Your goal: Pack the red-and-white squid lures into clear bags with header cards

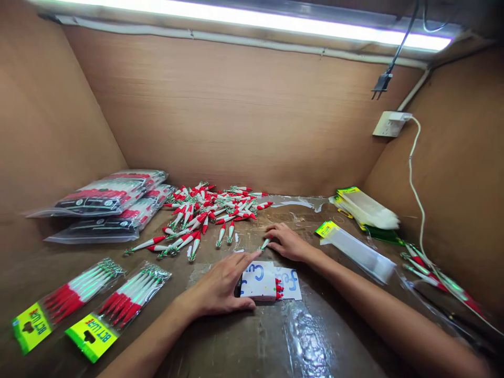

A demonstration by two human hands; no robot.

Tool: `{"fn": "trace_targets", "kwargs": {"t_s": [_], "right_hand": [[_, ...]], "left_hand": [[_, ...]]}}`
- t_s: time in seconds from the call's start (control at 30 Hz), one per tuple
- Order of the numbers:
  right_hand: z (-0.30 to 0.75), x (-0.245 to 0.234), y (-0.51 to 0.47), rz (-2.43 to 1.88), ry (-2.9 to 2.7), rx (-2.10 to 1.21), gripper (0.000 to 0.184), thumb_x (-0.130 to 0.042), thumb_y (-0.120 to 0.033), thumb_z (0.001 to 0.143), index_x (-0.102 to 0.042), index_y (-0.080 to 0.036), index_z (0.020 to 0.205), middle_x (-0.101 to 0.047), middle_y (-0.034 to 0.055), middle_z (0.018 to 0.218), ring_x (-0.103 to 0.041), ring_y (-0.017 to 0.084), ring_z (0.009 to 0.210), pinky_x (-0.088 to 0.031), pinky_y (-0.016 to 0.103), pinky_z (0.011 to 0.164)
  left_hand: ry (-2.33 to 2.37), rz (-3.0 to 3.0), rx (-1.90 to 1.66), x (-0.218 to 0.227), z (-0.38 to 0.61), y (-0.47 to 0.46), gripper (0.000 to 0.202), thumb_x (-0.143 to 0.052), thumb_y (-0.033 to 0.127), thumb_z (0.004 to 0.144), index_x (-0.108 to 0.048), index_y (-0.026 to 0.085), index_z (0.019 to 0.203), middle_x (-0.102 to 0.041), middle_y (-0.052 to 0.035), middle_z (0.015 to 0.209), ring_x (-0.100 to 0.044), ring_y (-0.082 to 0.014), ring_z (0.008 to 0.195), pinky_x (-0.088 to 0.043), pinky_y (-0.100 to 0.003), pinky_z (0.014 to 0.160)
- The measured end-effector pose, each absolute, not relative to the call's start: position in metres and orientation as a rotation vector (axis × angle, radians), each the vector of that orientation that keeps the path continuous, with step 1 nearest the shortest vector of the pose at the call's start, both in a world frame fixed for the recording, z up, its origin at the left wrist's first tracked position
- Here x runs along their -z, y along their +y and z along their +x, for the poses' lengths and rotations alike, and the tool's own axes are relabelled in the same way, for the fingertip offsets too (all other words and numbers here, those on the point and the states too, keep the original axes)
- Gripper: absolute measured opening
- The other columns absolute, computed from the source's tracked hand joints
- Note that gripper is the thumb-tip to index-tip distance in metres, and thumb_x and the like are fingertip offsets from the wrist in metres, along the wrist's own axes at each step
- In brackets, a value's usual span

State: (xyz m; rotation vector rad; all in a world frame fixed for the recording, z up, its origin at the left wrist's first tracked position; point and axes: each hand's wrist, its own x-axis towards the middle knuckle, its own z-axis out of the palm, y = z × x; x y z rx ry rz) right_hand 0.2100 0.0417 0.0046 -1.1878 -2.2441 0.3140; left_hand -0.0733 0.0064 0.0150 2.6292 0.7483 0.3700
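Observation:
My left hand [222, 286] rests on the table with its fingers stretched out, touching the left side of a small white block [258, 281] marked with blue letters that holds several red-tipped lures. My right hand [287, 241] lies further back, its fingers curled on one red, white and green lure [264, 243] at the near edge of a loose pile of the same lures [207, 212].
Two filled packs with yellow-green headers [90, 310] lie front left. Stacked bags of packed lures [106, 202] sit back left. Empty clear sleeves [356, 249] and a stack of them [366, 210] lie right. More lures [429, 275] and a white cord [417, 194] run along the right wall.

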Motion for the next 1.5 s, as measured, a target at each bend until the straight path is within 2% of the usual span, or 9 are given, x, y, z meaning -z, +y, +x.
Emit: {"fn": "trace_targets", "kwargs": {"t_s": [0.07, 0.13, 0.27, 0.33, 0.47, 0.73, 0.9, 1.07, 1.5], "right_hand": [[0.209, -0.004, 0.044, -1.228, -2.095, -0.369, 0.014, -0.063, -0.029, 0.091, -0.071, -0.019, 0.097, -0.067, 0.0095, 0.106, -0.057, 0.023, 0.102, -0.046, 0.039, 0.093], [0.214, -0.006, 0.037, -1.254, -1.829, -0.600, 0.023, -0.058, -0.039, 0.094, -0.068, -0.018, 0.096, -0.067, 0.0069, 0.092, -0.059, 0.019, 0.083, -0.049, 0.033, 0.076], [0.230, -0.012, 0.003, -1.143, -1.216, -1.351, 0.040, -0.053, -0.054, 0.095, -0.064, -0.018, 0.110, -0.062, 0.0011, 0.078, -0.040, 0.008, 0.047, -0.031, 0.020, 0.042], [0.236, -0.015, -0.016, -1.044, -1.029, -1.539, 0.037, -0.062, -0.049, 0.091, -0.065, -0.019, 0.112, -0.062, 0.0005, 0.079, -0.038, 0.006, 0.045, -0.028, 0.017, 0.040], [0.243, -0.019, -0.036, -0.950, -0.905, -1.645, 0.036, -0.076, -0.035, 0.083, -0.066, -0.020, 0.115, -0.069, 0.0043, 0.095, -0.055, 0.006, 0.060, -0.044, 0.015, 0.052], [0.280, -0.026, -0.044, -1.284, -1.548, -1.453, 0.034, -0.080, -0.039, 0.075, -0.074, -0.015, 0.098, -0.075, 0.0063, 0.090, -0.065, 0.015, 0.075, -0.049, 0.025, 0.067], [0.269, -0.014, -0.047, -1.549, -1.895, -0.969, 0.018, -0.071, -0.030, 0.080, -0.077, -0.020, 0.094, -0.075, 0.0040, 0.087, -0.066, 0.019, 0.076, -0.048, 0.028, 0.067], [0.230, -0.005, -0.052, -1.461, -1.992, -0.591, 0.022, -0.064, -0.017, 0.086, -0.075, -0.024, 0.104, -0.074, 0.0042, 0.098, -0.066, 0.020, 0.089, -0.048, 0.030, 0.080], [0.203, 0.015, -0.046, -1.244, -2.211, -0.312, 0.017, -0.059, -0.023, 0.096, -0.076, -0.024, 0.099, -0.069, 0.0052, 0.088, -0.058, 0.019, 0.087, -0.045, 0.030, 0.077]], "left_hand": [[0.744, 2.635, -0.375, -0.014, -0.075, 0.007, 0.107, -0.080, 0.053, 0.072, -0.017, 0.032, 0.157, -0.045, -0.0130, 0.148, -0.045, -0.0357, 0.134, -0.037, -0.053, 0.111], [0.732, 2.648, -0.381, -0.012, -0.077, 0.007, 0.107, -0.080, 0.051, 0.073, -0.016, 0.032, 0.157, -0.044, -0.0125, 0.150, -0.043, -0.0357, 0.136, -0.035, -0.053, 0.113], [0.756, 2.662, -0.379, -0.008, -0.078, 0.008, 0.108, -0.081, 0.048, 0.071, -0.016, 0.035, 0.157, -0.042, -0.0116, 0.152, -0.042, -0.0364, 0.137, -0.035, -0.055, 0.113], [0.762, 2.660, -0.373, -0.007, -0.078, 0.009, 0.107, -0.081, 0.045, 0.072, -0.016, 0.036, 0.156, -0.042, -0.0107, 0.152, -0.042, -0.0364, 0.137, -0.035, -0.055, 0.113], [0.757, 2.660, -0.352, -0.010, -0.077, 0.010, 0.103, -0.078, 0.046, 0.076, -0.015, 0.037, 0.156, -0.041, -0.0100, 0.153, -0.041, -0.0363, 0.138, -0.035, -0.055, 0.113], [0.757, 2.655, -0.305, -0.019, -0.072, 0.008, 0.098, -0.076, 0.046, 0.079, -0.016, 0.034, 0.156, -0.044, -0.0106, 0.150, -0.043, -0.0333, 0.137, -0.036, -0.052, 0.113], [0.748, 2.649, -0.308, -0.020, -0.071, 0.007, 0.098, -0.076, 0.047, 0.079, -0.017, 0.035, 0.156, -0.043, -0.0098, 0.151, -0.045, -0.0331, 0.136, -0.037, -0.051, 0.111], [0.745, 2.663, -0.324, -0.018, -0.072, 0.007, 0.099, -0.076, 0.048, 0.078, -0.017, 0.034, 0.156, -0.044, -0.0115, 0.150, -0.043, -0.0346, 0.137, -0.037, -0.052, 0.111], [0.727, 2.652, -0.354, -0.016, -0.072, 0.008, 0.099, -0.077, 0.049, 0.077, -0.019, 0.031, 0.156, -0.045, -0.0121, 0.149, -0.047, -0.0336, 0.133, -0.037, -0.050, 0.110]]}}
